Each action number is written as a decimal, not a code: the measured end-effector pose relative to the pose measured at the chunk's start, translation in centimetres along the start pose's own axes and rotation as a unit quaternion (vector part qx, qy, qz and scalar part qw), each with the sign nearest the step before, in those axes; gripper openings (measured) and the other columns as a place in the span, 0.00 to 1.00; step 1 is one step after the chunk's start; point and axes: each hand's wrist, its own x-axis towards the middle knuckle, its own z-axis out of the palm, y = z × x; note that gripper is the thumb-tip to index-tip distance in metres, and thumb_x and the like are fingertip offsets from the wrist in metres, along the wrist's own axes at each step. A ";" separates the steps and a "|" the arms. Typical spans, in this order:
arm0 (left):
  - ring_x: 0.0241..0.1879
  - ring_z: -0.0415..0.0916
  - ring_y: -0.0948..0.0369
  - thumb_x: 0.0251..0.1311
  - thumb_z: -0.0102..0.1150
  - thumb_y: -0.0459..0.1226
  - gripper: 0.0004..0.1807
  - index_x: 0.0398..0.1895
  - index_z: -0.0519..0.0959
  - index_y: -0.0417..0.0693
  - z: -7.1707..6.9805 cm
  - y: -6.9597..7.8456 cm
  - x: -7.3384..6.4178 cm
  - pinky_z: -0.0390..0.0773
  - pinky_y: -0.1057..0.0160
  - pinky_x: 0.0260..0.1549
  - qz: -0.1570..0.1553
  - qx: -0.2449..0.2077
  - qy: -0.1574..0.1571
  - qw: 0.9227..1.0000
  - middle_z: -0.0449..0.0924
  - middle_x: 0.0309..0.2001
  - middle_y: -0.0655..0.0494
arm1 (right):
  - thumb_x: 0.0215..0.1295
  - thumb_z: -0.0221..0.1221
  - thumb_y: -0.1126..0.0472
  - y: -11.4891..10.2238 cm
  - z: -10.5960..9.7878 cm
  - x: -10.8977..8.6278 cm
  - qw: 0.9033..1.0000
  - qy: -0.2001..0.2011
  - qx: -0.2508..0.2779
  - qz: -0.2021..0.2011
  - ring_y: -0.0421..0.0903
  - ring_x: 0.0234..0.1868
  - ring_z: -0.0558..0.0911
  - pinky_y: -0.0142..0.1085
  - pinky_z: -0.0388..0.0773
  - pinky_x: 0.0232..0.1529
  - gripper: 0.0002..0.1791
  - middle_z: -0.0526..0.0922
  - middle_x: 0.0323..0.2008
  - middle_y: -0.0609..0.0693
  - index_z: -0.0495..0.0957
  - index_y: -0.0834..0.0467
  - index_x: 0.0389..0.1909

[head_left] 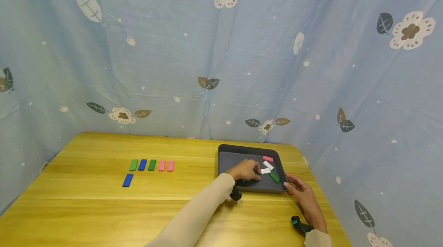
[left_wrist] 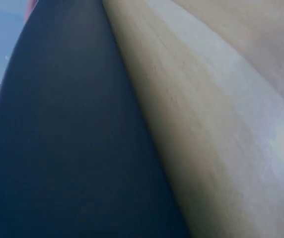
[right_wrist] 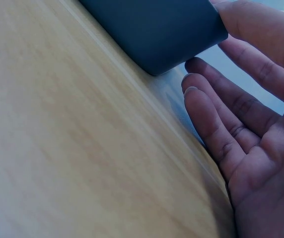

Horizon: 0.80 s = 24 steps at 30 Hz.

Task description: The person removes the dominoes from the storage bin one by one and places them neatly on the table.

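My left hand (head_left: 245, 170) reaches into the dark grey tray (head_left: 228, 148), thumb and bent fingers apart, at the left end of a white tile (head_left: 265, 171). Whether the fingertips touch it is hard to make out. Beyond lie another white tile (head_left: 268, 165), a pink tile (head_left: 268, 158) and a dark green tile (head_left: 274, 177). At the tray's near right corner my right hand (head_left: 304, 195) holds the wall, thumb at the rim and forefinger outside. In the right wrist view its other fingers (right_wrist: 201, 111) hang loosely below the corner. Only the tray's outer wall (left_wrist: 77, 129) fills the left wrist view.
On the left of the wooden table (head_left: 104, 212) a row holds a light green tile (head_left: 133, 165), a blue tile (head_left: 142, 164), a green tile (head_left: 152, 165) and two pink tiles (head_left: 162, 165). Another blue tile (head_left: 127, 180) lies in front. A curtain (head_left: 166, 55) hangs behind.
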 end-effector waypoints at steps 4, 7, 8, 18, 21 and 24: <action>0.23 0.75 0.62 0.65 0.71 0.41 0.21 0.59 0.80 0.48 0.2 0.5 0.2 0.76 0.63 0.24 0.003 0.049 0.010 0.999 0.85 0.44 0.50 | 0.69 0.66 0.46 0.0 0.1 0.1 1.000 -0.002 -0.006 0.000 0.40 0.53 0.81 0.35 0.80 0.50 0.35 0.72 0.68 0.58 0.71 0.52 0.74; 0.37 0.80 0.60 0.64 0.72 0.42 0.25 0.63 0.80 0.50 0.3 0.9 0.4 0.78 0.61 0.35 0.001 0.082 0.018 0.996 0.82 0.57 0.51 | 0.69 0.66 0.46 0.2 0.1 0.2 1.000 0.001 -0.011 -0.006 0.40 0.53 0.81 0.35 0.81 0.50 0.34 0.73 0.67 0.58 0.71 0.52 0.73; 0.39 0.81 0.59 0.64 0.72 0.43 0.25 0.64 0.80 0.50 0.3 0.9 0.5 0.79 0.60 0.36 0.000 0.085 0.019 0.996 0.82 0.58 0.51 | 0.69 0.66 0.46 0.2 0.1 0.2 1.000 0.003 -0.010 -0.008 0.40 0.53 0.81 0.35 0.81 0.49 0.34 0.74 0.66 0.58 0.71 0.52 0.73; 0.64 0.75 0.53 0.66 0.69 0.45 0.31 0.72 0.75 0.56 1.1 1.6 1.5 0.77 0.49 0.57 0.009 0.164 0.016 0.986 0.78 0.65 0.56 | 0.70 0.66 0.48 0.2 0.1 0.1 1.000 0.002 -0.007 -0.024 0.41 0.52 0.81 0.34 0.81 0.49 0.33 0.75 0.64 0.59 0.73 0.54 0.72; 0.60 0.78 0.55 0.67 0.69 0.44 0.25 0.67 0.79 0.56 1.3 1.9 1.7 0.79 0.50 0.53 0.010 0.170 0.024 0.985 0.81 0.60 0.57 | 0.70 0.66 0.48 0.2 0.0 0.1 1.000 0.003 -0.006 -0.022 0.42 0.52 0.81 0.34 0.80 0.49 0.32 0.75 0.65 0.59 0.73 0.53 0.72; 0.50 0.82 0.57 0.66 0.69 0.44 0.18 0.57 0.83 0.55 1.6 2.0 1.8 0.80 0.53 0.46 0.011 0.172 0.043 0.984 0.85 0.51 0.59 | 0.69 0.67 0.48 0.2 0.0 0.0 1.000 0.005 -0.004 -0.019 0.42 0.52 0.81 0.35 0.80 0.49 0.33 0.75 0.65 0.59 0.73 0.53 0.72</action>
